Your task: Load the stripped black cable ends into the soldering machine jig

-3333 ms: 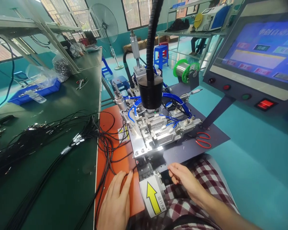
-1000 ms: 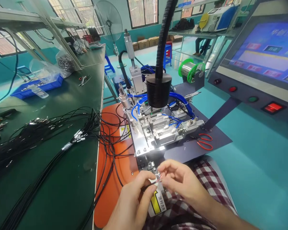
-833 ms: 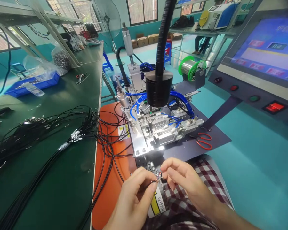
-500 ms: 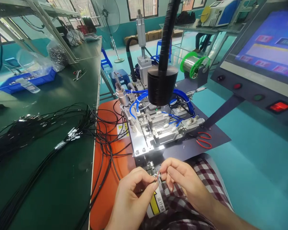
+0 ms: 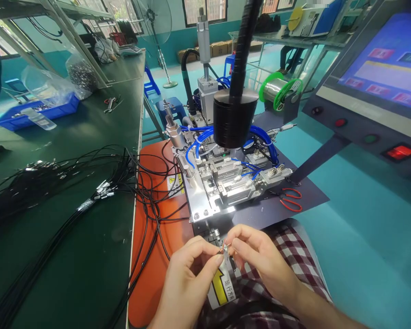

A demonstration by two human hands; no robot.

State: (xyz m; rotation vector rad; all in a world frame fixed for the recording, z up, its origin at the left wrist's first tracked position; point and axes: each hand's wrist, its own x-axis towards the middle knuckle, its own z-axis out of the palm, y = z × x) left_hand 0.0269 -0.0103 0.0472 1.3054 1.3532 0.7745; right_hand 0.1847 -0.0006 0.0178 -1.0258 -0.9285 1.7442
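Note:
Between thumb and index finger, my left hand point(image 5: 195, 276) pinches a cable end whose thin reddish and white wires point(image 5: 223, 245) stick up from the fingertips. My right hand point(image 5: 256, 251) has its thumb and index finger closed at those wires from the right; its fingertips partly hide them. Both hands are above the front rail of a metal bench machine point(image 5: 214, 194). Below them is a label with a yellow arrow point(image 5: 219, 290). Black cables point(image 5: 154, 205) trail over the orange board left of the machine.
A black round fume nozzle point(image 5: 235, 119) hangs over the machine. Red-handled pliers point(image 5: 291, 201) lie on the dark plate at right, below a control screen point(image 5: 383, 68). A green solder-wire spool point(image 5: 281, 91) stands behind. On the green table lie cable bundles point(image 5: 71, 224) and a blue tray point(image 5: 37, 112).
My right hand has shifted slightly left, and its fingertips are now closer to the wires. My left hand keeps its pinch. The view has shifted slightly.

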